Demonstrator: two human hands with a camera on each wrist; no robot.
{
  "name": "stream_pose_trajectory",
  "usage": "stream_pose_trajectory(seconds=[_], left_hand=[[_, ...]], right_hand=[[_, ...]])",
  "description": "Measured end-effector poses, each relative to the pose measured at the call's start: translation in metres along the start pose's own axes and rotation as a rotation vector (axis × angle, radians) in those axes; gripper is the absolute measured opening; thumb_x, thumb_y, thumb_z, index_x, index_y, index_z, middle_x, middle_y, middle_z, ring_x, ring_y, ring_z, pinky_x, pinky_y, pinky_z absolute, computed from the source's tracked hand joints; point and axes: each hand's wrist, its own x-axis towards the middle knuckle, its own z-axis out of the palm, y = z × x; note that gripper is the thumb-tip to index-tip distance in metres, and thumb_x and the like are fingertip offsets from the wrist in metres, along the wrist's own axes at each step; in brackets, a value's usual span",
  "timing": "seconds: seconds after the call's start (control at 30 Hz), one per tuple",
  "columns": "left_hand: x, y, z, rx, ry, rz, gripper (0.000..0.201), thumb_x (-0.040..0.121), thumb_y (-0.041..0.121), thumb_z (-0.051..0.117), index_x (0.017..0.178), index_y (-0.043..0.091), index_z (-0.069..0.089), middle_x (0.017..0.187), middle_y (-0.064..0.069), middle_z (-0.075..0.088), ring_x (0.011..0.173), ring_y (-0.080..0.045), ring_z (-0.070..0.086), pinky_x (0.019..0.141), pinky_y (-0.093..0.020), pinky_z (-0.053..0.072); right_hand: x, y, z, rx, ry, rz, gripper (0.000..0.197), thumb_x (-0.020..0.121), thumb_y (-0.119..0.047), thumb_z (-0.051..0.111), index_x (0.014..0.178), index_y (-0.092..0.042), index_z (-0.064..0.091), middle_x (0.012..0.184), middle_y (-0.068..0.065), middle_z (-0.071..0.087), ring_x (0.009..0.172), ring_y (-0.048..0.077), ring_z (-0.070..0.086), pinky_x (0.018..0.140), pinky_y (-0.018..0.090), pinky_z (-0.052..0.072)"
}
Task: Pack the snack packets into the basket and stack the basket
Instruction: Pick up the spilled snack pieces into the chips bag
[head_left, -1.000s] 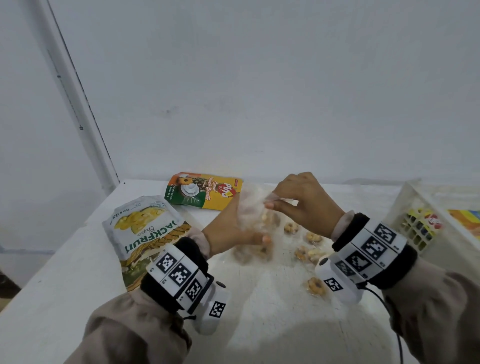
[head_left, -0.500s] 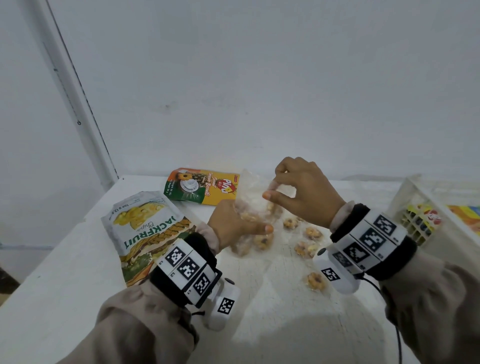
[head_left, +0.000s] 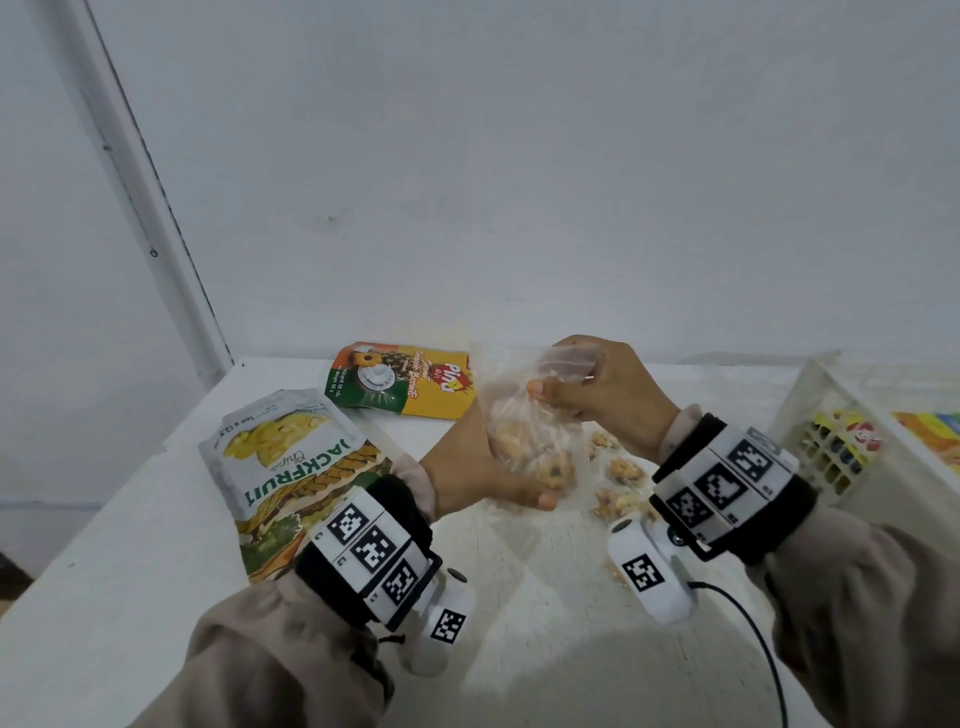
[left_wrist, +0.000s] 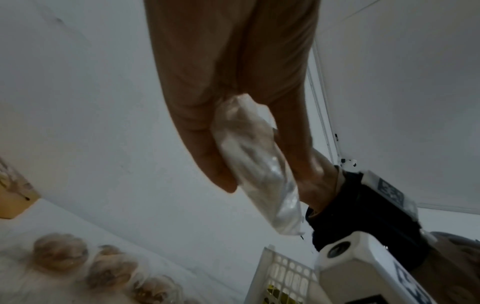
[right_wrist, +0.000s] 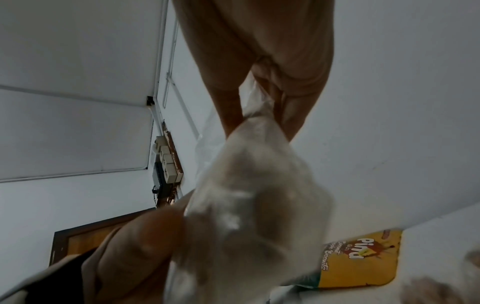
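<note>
A clear plastic bag of cookies (head_left: 524, 431) hangs above the white table, held by both hands. My right hand (head_left: 587, 395) pinches the bag's top (right_wrist: 257, 111). My left hand (head_left: 488, 478) grips its lower part, with the plastic (left_wrist: 249, 148) pressed between thumb and fingers. On the table lie a white jackfruit chips packet (head_left: 291, 467) at the left and a yellow-green Pino biscuit packet (head_left: 405, 382) (right_wrist: 361, 259) behind the bag. The white basket (head_left: 810, 415) (left_wrist: 280, 275) stands at the right edge with colourful packets inside.
Several small clear-wrapped cookies (head_left: 618, 483) (left_wrist: 83, 265) lie on the table under my right wrist. A white wall rises right behind the table. The table's left edge drops off beside the jackfruit packet. A cable (head_left: 748, 623) trails from the right wrist camera.
Both hands have lifted the clear cookie bag up off the table. The right hand rose with the bag's top; the left hand closed around its lower part.
</note>
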Motion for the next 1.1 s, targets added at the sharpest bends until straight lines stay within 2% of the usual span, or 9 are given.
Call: stream_pose_trajectory(seconds=[0.07,0.17,0.3,0.37,0.5,0.63,0.77,0.93,1.1], left_hand=[[0.003,-0.006,-0.002,0.011,0.059,0.057,0.086,0.053,0.004,0.086,0.126,0.014,0.041,0.115,-0.005,0.061,0.108,-0.011,0.06,0.087,-0.027,0.051],[0.006,-0.011,-0.003,0.021,0.131,0.023,0.073,0.056,0.01,0.083,0.12,0.012,0.047,0.11,-0.01,0.063,0.102,-0.019,0.063,0.087,-0.038,0.053],[0.006,-0.011,-0.003,0.059,0.131,-0.018,0.018,0.073,-0.004,0.073,0.085,0.004,0.062,0.069,0.005,0.069,0.064,-0.002,0.064,0.059,-0.016,0.048],[0.006,-0.01,-0.001,0.047,0.132,-0.036,0.026,0.076,-0.007,0.068,0.064,0.013,0.056,0.047,0.014,0.06,0.046,0.008,0.054,0.049,-0.007,0.038],[0.008,-0.015,0.0,-0.04,0.168,-0.084,0.008,0.073,-0.007,0.07,0.075,-0.001,0.064,0.055,0.002,0.062,0.048,-0.006,0.056,0.047,-0.016,0.041],[0.004,-0.013,0.001,-0.08,0.135,-0.089,0.01,0.072,-0.007,0.069,0.077,-0.005,0.06,0.046,0.007,0.058,0.041,-0.007,0.052,0.045,-0.014,0.038],[-0.001,-0.006,0.004,-0.076,0.113,-0.031,0.053,0.058,0.028,0.083,0.082,-0.011,0.056,0.069,-0.027,0.057,0.063,-0.039,0.054,0.063,-0.043,0.047],[-0.001,-0.009,0.002,-0.01,0.183,-0.057,0.046,0.072,0.01,0.076,0.04,0.014,0.043,0.033,0.011,0.033,0.032,-0.002,0.028,0.04,-0.013,0.025],[0.0,-0.015,0.001,0.006,0.147,-0.066,0.019,0.075,0.011,0.074,0.082,-0.003,0.065,0.067,-0.016,0.065,0.056,-0.014,0.059,0.051,-0.023,0.046]], right_hand=[[0.0,-0.002,0.001,0.031,0.015,0.0,0.012,0.076,-0.01,0.073,0.078,-0.016,0.063,0.062,-0.013,0.064,0.058,0.007,0.058,0.052,0.021,0.045],[-0.002,-0.004,0.0,0.063,0.008,0.008,0.011,0.077,-0.012,0.072,0.081,-0.011,0.061,0.065,-0.003,0.062,0.057,0.015,0.055,0.051,0.024,0.042],[-0.005,-0.003,-0.001,0.078,-0.017,0.057,0.017,0.077,-0.014,0.072,0.091,-0.011,0.062,0.076,0.008,0.064,0.074,0.026,0.063,0.066,0.047,0.052],[-0.006,-0.002,0.0,0.073,0.004,0.054,0.022,0.074,-0.015,0.073,0.092,-0.012,0.062,0.082,0.012,0.063,0.078,0.027,0.063,0.072,0.057,0.051],[-0.007,0.001,0.0,0.102,0.005,0.086,0.028,0.07,-0.013,0.077,0.092,-0.016,0.061,0.078,0.003,0.065,0.078,0.022,0.064,0.074,0.052,0.053],[-0.01,0.003,0.002,0.063,-0.016,0.053,0.025,0.069,-0.008,0.078,0.089,-0.006,0.063,0.072,-0.003,0.06,0.07,0.007,0.06,0.062,0.028,0.054],[-0.01,0.011,0.003,0.023,0.045,0.04,0.033,0.068,-0.012,0.08,0.098,-0.007,0.066,0.091,0.0,0.068,0.091,0.017,0.065,0.081,0.034,0.055],[-0.014,0.013,0.006,0.12,0.054,0.054,0.04,0.068,-0.008,0.078,0.104,-0.01,0.061,0.095,0.008,0.068,0.086,0.018,0.067,0.074,0.028,0.058],[-0.015,0.014,0.006,0.13,0.06,0.077,0.038,0.068,-0.014,0.076,0.101,-0.001,0.063,0.088,0.007,0.068,0.085,0.025,0.066,0.073,0.035,0.057]])
